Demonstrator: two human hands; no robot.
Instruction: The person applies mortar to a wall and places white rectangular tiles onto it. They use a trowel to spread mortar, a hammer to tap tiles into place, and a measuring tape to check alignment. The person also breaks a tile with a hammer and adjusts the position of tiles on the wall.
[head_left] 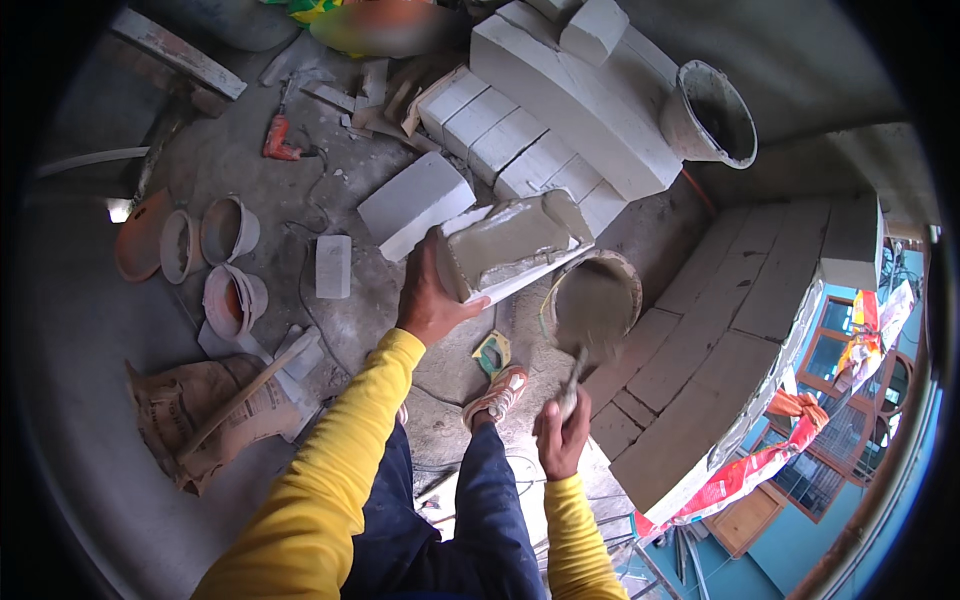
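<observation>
A pale lightweight block [520, 240] is up in the air, its upper face coated with wet grey mortar. My left hand [432, 298] grips it at its near left end, thumb along the lower edge. Below and right of the block stands a bucket [636, 283] of grey mortar. My right hand [563, 434] is closed around the handle of a trowel [572, 382], which points toward the bucket's near rim. The blade is blurred and hard to tell from the mortar.
On the right rises a block wall [715, 290]. Stacked blocks [560, 110] fill the far side, with another bucket [745, 120] beside them. Loose blocks [333, 267], a red drill [281, 138] with a cord, several tubs [228, 230], a handsaw [491, 354] and a paper sack [240, 410] lie around.
</observation>
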